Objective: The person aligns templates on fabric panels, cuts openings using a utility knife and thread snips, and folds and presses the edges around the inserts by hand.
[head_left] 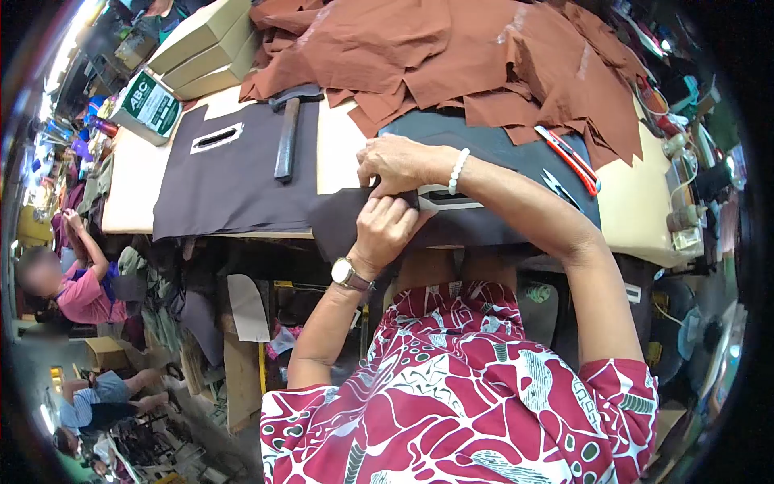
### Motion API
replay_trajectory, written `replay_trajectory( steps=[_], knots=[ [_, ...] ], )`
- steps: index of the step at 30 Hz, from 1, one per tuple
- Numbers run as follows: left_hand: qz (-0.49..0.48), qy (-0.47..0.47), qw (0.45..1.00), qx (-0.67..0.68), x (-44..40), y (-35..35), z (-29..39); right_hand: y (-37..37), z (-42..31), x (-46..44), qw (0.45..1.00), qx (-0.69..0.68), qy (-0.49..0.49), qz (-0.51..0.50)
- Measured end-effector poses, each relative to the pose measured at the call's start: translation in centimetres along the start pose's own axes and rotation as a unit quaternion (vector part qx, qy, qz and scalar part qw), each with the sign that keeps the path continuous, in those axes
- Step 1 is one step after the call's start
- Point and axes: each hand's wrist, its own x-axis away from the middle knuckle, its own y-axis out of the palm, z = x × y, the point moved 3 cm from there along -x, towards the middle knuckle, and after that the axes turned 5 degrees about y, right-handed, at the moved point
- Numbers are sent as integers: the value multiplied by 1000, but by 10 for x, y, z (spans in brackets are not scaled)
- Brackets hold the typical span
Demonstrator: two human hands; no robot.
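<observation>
Both my hands work at the near edge of the table on a dark fabric piece (339, 218) with a white-bordered slot (459, 199). My left hand (387, 228), wearing a watch, has its fingers curled and pinched on the cloth. Just above it my right hand (401, 164), with a white bead bracelet, also pinches the fabric with bent fingers. The fingertips are partly hidden, so I cannot tell if a small tool is between them. Left of my hands lies another dark fabric panel (242, 181) with a similar slot, and a hammer (286, 141) rests across its upper part.
A pile of rust-brown fabric pieces (451, 56) covers the far side. A red utility knife (570, 157) and small snips (558, 185) lie to the right. An ABC box (147, 106) and stacked cartons (201, 44) stand far left. Another person (89, 290) sits at left.
</observation>
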Motion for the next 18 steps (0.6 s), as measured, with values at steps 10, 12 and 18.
replay_trajectory(
  steps=[10, 12, 18],
  knots=[
    [3, -141, 987, -80, -45, -22, 8, -117, -6, -32, 932, -130, 82, 328],
    [38, -197, 976, -81, -76, -33, 4, -153, 14, -32, 840, -155, 32, 520],
    [137, -130, 968, -163, -113, -11, -21, -191, 52, 87, 682, -358, 58, 635]
  ],
)
